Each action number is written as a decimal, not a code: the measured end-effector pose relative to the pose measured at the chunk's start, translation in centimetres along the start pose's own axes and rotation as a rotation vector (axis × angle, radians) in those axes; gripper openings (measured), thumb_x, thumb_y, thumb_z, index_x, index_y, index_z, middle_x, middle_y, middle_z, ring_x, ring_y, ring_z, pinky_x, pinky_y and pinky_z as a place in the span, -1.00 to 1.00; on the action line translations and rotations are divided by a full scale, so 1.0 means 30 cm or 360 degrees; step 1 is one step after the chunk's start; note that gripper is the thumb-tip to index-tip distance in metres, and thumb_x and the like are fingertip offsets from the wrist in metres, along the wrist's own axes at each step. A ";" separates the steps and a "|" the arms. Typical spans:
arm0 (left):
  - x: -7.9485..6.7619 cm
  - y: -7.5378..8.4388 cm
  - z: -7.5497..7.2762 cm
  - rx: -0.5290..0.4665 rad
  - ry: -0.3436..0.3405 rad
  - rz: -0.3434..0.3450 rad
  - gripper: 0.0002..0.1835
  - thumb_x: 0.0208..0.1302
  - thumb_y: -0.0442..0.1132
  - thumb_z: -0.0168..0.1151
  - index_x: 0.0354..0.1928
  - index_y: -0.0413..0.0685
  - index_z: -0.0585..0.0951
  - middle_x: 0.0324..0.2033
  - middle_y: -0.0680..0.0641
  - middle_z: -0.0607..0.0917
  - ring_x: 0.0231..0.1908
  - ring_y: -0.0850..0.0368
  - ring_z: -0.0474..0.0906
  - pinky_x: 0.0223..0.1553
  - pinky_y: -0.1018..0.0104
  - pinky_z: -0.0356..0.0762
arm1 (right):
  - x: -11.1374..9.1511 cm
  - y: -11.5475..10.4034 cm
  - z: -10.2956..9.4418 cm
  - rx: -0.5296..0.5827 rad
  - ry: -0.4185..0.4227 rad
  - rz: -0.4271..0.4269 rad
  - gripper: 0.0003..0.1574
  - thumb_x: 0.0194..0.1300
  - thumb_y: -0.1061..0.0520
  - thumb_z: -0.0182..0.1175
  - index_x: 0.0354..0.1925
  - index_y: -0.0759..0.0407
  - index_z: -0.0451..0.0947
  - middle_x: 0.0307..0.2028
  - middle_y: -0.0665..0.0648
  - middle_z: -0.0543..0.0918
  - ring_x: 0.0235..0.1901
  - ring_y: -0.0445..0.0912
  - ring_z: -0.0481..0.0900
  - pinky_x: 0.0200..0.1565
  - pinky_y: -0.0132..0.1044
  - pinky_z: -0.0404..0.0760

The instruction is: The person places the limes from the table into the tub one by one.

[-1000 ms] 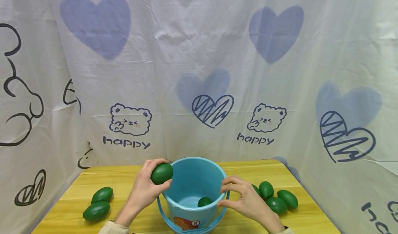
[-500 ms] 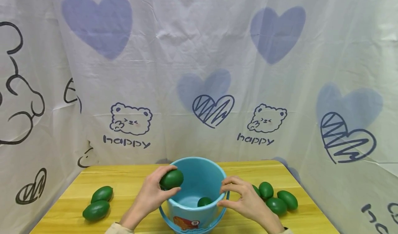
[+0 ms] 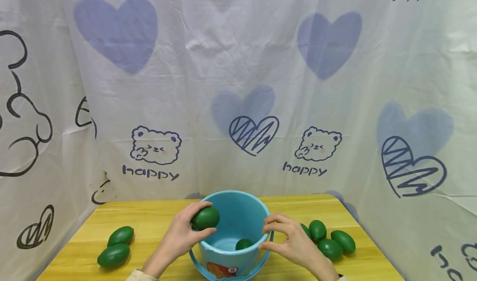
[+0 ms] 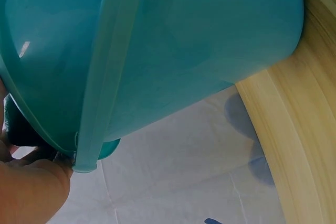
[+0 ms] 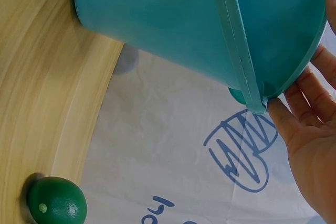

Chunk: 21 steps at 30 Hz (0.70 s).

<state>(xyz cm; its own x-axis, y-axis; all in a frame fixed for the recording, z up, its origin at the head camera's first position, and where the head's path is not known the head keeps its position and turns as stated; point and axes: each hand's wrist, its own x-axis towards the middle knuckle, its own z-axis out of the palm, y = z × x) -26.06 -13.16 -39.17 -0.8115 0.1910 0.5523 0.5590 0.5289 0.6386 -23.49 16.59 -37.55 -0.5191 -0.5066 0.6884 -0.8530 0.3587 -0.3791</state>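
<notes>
A light-blue bucket [image 3: 223, 256] stands upright on the wooden table, its handle hanging down in front. Over its left rim my left hand [image 3: 182, 231] grips a smooth dark green oval fruit [image 3: 205, 218], thumb below and fingers above. In the left wrist view that hand [image 4: 31, 187] shows at the rim, the fruit mostly hidden. My right hand [image 3: 294, 241] holds the bucket's right rim; in the right wrist view its thumb [image 5: 281, 119] lies beside the handle joint. Another green fruit [image 3: 244, 244] lies inside at the bottom, partly behind the front rim.
Two green fruits [image 3: 114, 255] lie at the left of the yellow wooden table [image 3: 156, 214]. Several more fruits [image 3: 330, 249] sit at the right, close to my right forearm. A white cloth [image 3: 238, 65] printed with hearts and bears hangs behind.
My left hand has carried the green fruit right and slightly down, from beside the left rim to over the bucket's opening. The right hand stays at the rim.
</notes>
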 end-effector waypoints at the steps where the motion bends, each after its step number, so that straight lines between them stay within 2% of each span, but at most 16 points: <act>1: -0.001 -0.001 -0.002 0.0006 0.0005 0.0009 -0.36 -0.20 -0.08 0.50 0.03 0.39 0.48 -0.09 0.21 0.52 -0.22 0.23 0.46 -0.36 0.35 0.51 | 0.002 0.000 0.002 -0.0004 -0.0003 0.0007 -0.71 -0.11 0.11 0.42 -0.33 -0.03 0.57 -0.19 -0.04 0.53 -0.18 -0.03 0.51 -0.14 -0.29 0.58; 6: -0.002 -0.004 -0.009 0.0037 0.0001 0.0040 -0.38 -0.19 0.01 0.48 0.02 0.40 0.48 -0.08 0.23 0.51 -0.21 0.24 0.46 -0.33 0.33 0.52 | 0.006 -0.004 0.008 -0.0022 -0.0004 0.0044 -0.72 -0.12 0.09 0.42 -0.35 -0.04 0.57 -0.20 -0.05 0.53 -0.20 -0.05 0.52 -0.16 -0.29 0.59; 13: -0.004 -0.006 -0.008 -0.0029 -0.0015 0.0011 -0.43 -0.23 0.12 0.45 -0.05 0.38 0.51 -0.08 0.27 0.51 -0.11 0.24 0.47 -0.11 0.13 0.54 | 0.004 -0.001 0.005 0.0002 -0.0015 0.0045 -0.73 -0.10 0.09 0.41 -0.35 -0.06 0.57 -0.19 -0.05 0.52 -0.20 -0.06 0.51 -0.16 -0.28 0.59; 21: -0.003 -0.018 -0.002 -0.0007 -0.0025 -0.0024 -0.51 -0.21 0.16 0.42 -0.13 0.42 0.52 -0.14 0.30 0.52 -0.15 0.34 0.45 -0.12 0.16 0.55 | 0.001 0.010 0.011 0.0035 -0.0002 0.0022 -0.72 -0.09 0.11 0.40 -0.33 -0.06 0.57 -0.20 -0.04 0.52 -0.21 -0.06 0.51 -0.16 -0.29 0.58</act>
<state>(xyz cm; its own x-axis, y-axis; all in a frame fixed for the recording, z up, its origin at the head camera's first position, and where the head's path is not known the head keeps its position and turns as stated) -26.28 -13.52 -39.52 -0.8223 0.1964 0.5341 0.5476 0.5282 0.6489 -23.78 16.41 -37.85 -0.5307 -0.5028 0.6824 -0.8468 0.3480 -0.4021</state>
